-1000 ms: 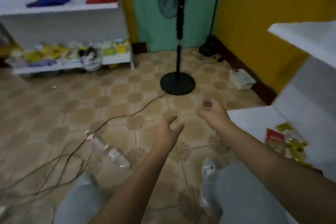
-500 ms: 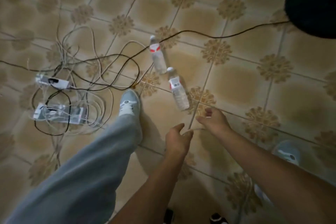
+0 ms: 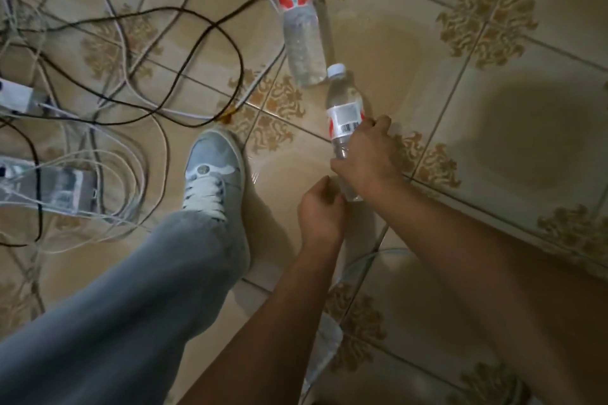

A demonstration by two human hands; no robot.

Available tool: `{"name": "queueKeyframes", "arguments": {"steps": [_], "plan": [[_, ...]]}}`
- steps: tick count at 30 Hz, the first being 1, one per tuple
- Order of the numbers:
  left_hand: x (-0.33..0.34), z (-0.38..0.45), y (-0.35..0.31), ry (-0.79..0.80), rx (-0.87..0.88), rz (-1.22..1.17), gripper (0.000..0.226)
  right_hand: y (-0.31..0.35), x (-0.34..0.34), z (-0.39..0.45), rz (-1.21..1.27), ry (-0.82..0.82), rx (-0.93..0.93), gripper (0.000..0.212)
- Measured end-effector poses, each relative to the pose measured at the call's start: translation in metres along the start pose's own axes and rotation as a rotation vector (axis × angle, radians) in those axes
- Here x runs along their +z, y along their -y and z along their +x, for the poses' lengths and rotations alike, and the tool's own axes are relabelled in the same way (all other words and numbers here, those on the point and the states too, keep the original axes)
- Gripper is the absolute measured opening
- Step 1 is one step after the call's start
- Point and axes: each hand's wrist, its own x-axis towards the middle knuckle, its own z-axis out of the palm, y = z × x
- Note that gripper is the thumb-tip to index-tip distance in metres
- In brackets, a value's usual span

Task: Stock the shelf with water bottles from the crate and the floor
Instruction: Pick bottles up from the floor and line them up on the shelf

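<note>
Two clear water bottles with white caps and red-and-white labels lie on the tiled floor. My right hand (image 3: 365, 154) is closed around the lower half of the near bottle (image 3: 343, 108), whose cap points away from me. The far bottle (image 3: 299, 20) lies just beyond it, untouched, with a black cable crossing near its neck. Just below and left of the near bottle's base hovers my left hand (image 3: 320, 210), loosely curled and holding nothing.
A tangle of black and white cables (image 3: 131, 76) with power strips (image 3: 49, 187) covers the floor to the left. My left foot in a grey sneaker (image 3: 210, 174) stands beside the bottles. Patterned tiles (image 3: 493, 92) stretch to the right.
The view dropped from the room to the floor and came closer. My right hand reached forward and closed on the near bottle; my left hand followed just behind it.
</note>
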Motion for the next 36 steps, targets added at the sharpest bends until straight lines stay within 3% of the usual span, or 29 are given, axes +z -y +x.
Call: {"name": "queueKeyframes", "arguments": {"steps": [5,8,11,17,22,28,32,36], "plan": [[-0.005,-0.001,-0.016,0.048,-0.042,-0.118,0.042,-0.013,-0.017,0.016,0.273,0.113,0.105,0.062],[-0.012,-0.011,-0.031,0.131,-0.069,-0.3,0.031,-0.036,-0.036,0.004,0.671,0.237,0.171,0.046],[-0.018,-0.036,-0.064,0.218,-0.058,-0.471,0.034,-0.056,-0.065,-0.025,0.937,0.212,0.163,0.043],[-0.006,-0.138,-0.149,0.265,0.273,-0.41,0.047,-0.093,-0.183,-0.112,1.183,0.074,0.047,0.042],[0.008,-0.272,-0.229,0.385,0.533,-0.413,0.049,-0.127,-0.31,-0.225,1.144,-0.177,-0.063,0.049],[0.033,-0.454,-0.299,0.645,0.843,-0.367,0.057,-0.191,-0.434,-0.405,1.128,-0.633,-0.089,0.048],[0.062,-0.581,-0.31,0.846,1.038,-0.31,0.062,-0.248,-0.476,-0.538,1.054,-0.925,-0.027,0.048],[0.106,-0.696,-0.29,1.061,1.159,-0.264,0.05,-0.31,-0.479,-0.67,0.945,-1.209,0.052,0.055]]}}
